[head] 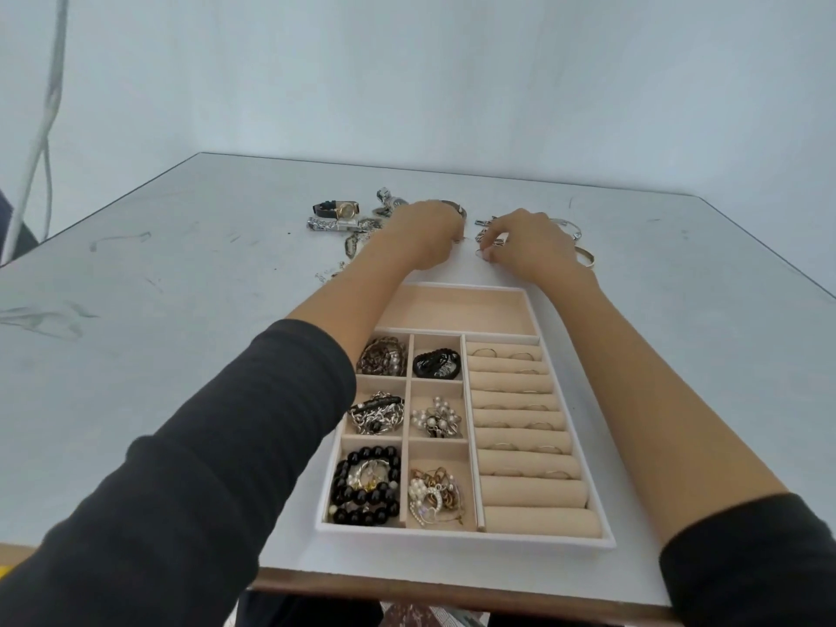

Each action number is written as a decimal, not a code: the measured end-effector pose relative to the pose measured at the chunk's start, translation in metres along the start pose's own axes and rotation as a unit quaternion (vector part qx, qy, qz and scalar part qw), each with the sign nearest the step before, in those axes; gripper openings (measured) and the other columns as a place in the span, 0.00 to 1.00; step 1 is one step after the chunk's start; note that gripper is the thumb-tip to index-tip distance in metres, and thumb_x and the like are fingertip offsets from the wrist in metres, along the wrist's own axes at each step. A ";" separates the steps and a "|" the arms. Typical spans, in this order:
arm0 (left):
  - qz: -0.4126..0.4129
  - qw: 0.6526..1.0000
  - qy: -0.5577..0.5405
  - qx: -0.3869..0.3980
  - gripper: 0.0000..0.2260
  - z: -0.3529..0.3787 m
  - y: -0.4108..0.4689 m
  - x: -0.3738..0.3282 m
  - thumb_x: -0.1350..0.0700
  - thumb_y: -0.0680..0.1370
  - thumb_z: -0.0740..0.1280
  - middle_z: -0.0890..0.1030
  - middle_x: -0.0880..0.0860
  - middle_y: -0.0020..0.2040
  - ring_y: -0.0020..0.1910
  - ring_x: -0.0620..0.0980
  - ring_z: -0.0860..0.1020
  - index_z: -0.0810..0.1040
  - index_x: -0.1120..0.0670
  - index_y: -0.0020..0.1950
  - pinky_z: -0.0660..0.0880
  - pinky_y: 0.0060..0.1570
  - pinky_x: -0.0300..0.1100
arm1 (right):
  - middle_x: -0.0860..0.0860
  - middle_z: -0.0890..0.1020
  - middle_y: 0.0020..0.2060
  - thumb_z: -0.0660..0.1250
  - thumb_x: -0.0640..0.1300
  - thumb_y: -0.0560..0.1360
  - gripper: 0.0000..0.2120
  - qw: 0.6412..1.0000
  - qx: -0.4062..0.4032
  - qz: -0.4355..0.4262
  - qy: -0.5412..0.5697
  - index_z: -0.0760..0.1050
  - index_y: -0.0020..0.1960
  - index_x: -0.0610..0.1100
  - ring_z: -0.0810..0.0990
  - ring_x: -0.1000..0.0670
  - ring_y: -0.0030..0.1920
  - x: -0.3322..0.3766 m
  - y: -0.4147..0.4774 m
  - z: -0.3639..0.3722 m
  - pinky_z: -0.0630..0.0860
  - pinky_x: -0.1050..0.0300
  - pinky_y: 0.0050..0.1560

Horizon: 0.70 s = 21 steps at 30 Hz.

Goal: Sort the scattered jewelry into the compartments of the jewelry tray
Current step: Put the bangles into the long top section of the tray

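Observation:
The white jewelry tray (466, 539) lies at the table's near edge. Its six small compartments on the left hold chains, pearls and black beads, its roll section (520, 427) on the right carries thin rings, and its long far compartment (457, 310) is bare. Beyond the tray lies the scattered jewelry: a gold-faced watch (337, 210), silver watches (334, 224) and bangles (583, 255). My left hand (420, 235) rests fingers-down on the pile; what it holds is hidden. My right hand (527, 244) pinches a small ring (480, 252) at the table surface.
The pale table (158, 310) is scuffed on the left, with its near edge (452, 595) just below the tray. A white cable (40, 129) hangs at the far left against the wall.

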<state>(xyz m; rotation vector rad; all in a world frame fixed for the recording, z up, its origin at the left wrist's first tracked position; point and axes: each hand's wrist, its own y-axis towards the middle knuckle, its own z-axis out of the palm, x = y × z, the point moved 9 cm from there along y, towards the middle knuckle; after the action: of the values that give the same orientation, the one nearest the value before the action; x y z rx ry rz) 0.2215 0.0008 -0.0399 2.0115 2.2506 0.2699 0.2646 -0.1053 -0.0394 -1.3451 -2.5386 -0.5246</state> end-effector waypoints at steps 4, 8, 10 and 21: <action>-0.024 0.997 -0.069 -0.030 0.08 -0.009 -0.001 0.010 0.58 0.76 0.65 0.79 0.55 0.57 0.56 0.58 0.77 0.81 0.52 0.52 0.73 0.51 0.48 | 0.47 0.81 0.50 0.68 0.44 0.73 0.06 0.999 0.039 0.015 0.005 0.79 0.49 0.47 0.78 0.46 0.48 -0.002 0.003 0.005 0.69 0.56 0.43; -0.064 0.986 -0.155 0.026 0.07 0.001 0.002 0.020 0.58 0.73 0.68 0.78 0.53 0.56 0.56 0.55 0.77 0.77 0.47 0.49 0.74 0.53 0.46 | 0.46 0.80 0.42 0.69 0.43 0.69 0.07 0.995 0.092 0.032 0.031 0.77 0.45 0.41 0.78 0.43 0.43 -0.003 0.004 0.010 0.74 0.53 0.43; -0.074 0.980 -0.182 0.044 0.09 0.003 0.002 0.023 0.58 0.73 0.70 0.78 0.53 0.55 0.55 0.54 0.77 0.78 0.49 0.51 0.74 0.52 0.44 | 0.47 0.75 0.36 0.70 0.42 0.68 0.08 0.991 0.118 0.035 0.047 0.71 0.38 0.43 0.74 0.45 0.38 -0.002 0.002 0.011 0.69 0.56 0.39; -0.075 0.952 -0.288 -0.071 0.06 -0.022 -0.033 0.032 0.56 0.74 0.70 0.77 0.51 0.39 0.42 0.48 0.75 0.83 0.55 0.49 0.67 0.44 0.37 | 0.58 0.72 0.31 0.74 0.38 0.68 0.06 0.994 0.037 -0.031 0.097 0.79 0.43 0.43 0.71 0.56 0.33 0.006 -0.012 -0.009 0.68 0.59 0.40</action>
<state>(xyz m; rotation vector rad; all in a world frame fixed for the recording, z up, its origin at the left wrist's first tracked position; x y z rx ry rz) 0.1809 0.0279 -0.0242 1.5684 1.9275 -0.1515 0.2512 -0.1103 -0.0318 -1.1354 -2.4223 -0.5384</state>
